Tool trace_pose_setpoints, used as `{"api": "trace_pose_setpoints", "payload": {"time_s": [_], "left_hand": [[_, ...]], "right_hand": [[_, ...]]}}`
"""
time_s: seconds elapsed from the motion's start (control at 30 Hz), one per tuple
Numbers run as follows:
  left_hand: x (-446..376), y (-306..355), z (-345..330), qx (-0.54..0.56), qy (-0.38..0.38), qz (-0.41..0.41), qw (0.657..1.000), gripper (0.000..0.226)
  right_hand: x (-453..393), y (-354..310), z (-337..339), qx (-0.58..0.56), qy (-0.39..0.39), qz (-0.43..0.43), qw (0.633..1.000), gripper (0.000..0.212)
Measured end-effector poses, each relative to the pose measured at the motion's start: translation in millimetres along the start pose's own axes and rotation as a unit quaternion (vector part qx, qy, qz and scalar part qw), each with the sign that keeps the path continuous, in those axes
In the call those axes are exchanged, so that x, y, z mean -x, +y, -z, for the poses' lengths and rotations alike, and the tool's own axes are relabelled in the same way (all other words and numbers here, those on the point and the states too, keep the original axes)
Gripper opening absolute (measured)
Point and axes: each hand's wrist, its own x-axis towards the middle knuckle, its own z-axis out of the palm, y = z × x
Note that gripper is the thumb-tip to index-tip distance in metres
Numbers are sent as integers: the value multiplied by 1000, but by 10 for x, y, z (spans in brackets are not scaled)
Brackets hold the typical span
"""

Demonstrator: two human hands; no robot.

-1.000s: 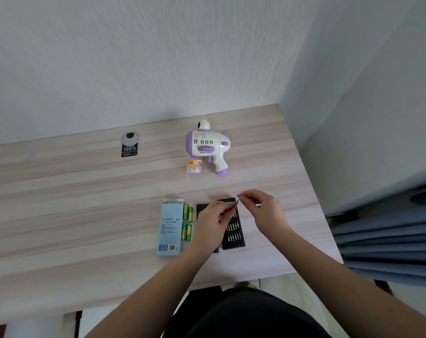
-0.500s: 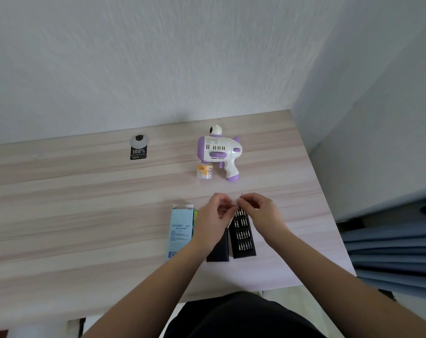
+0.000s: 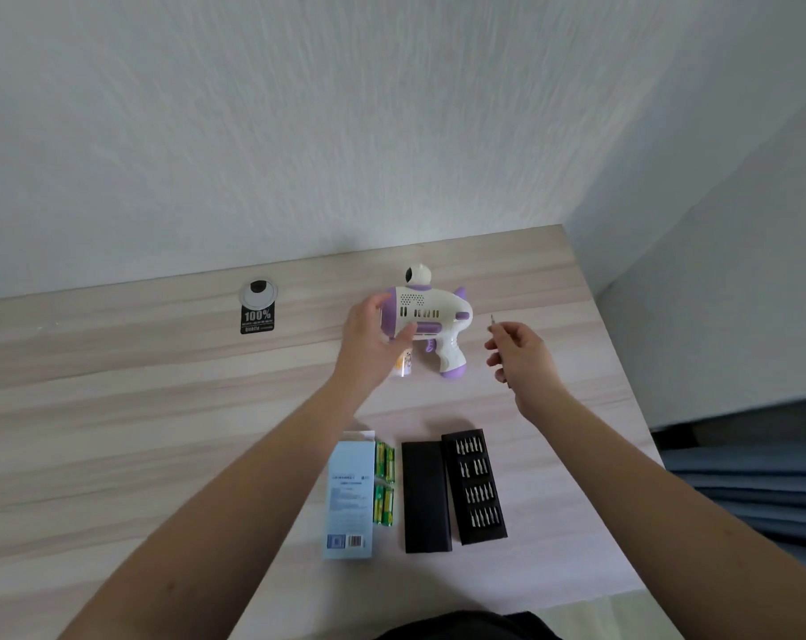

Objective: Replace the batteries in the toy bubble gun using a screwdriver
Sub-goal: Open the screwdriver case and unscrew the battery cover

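The white and purple toy bubble gun (image 3: 431, 316) lies on its side near the back of the wooden table (image 3: 138, 408). My left hand (image 3: 371, 337) wraps over the gun's muzzle end, thumb on its side. A small bottle (image 3: 402, 366) under the gun is partly hidden by that hand. My right hand (image 3: 521, 358) hovers just right of the gun's handle, shut on a thin screwdriver (image 3: 493, 321) whose tip points up. Green batteries (image 3: 384, 483) lie beside a light blue box (image 3: 351, 496) near the front edge.
A black tray of screwdriver bits (image 3: 475, 486) and its black lid (image 3: 425, 496) lie right of the batteries. A round cable grommet (image 3: 259, 292) and black sticker (image 3: 257, 319) sit at the back. The table's right edge drops off beside a blue curtain (image 3: 761, 482).
Both hands left the bit tray and moved back toward the gun. My left hand now grips the gun's muzzle end; my right hand carries the screwdriver up beside the handle.
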Motion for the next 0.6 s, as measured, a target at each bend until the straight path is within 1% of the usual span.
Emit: {"api": "trace_pose_setpoints", "payload": {"time_s": [0.13,0.27,0.3,0.4,0.47,0.6], "left_hand": [[-445,-4,18,-8,-63,72,995,84],[-782,-129,-34,63,-149,168,972,93],[-841,-175,-46,78,-172,185,964,91],[-954,-267,-72,125,-232,185,947,68],[-983,-282,-66,126,-240,176,946,65],[-948,-246,-46,132,-221,155,954,57]], "right_hand": [[-313,-30,-73,51,5,1,999,20],[-543,-28,-143,100,13,-15,995,28],[-586,-28,-158,104,12,-22,994,29],[-679,-42,-220,107,-5,-39,993,27],[-713,-61,-256,97,-21,-41,994,23],[-700,-83,-257,48,-37,-38,997,28]]}}
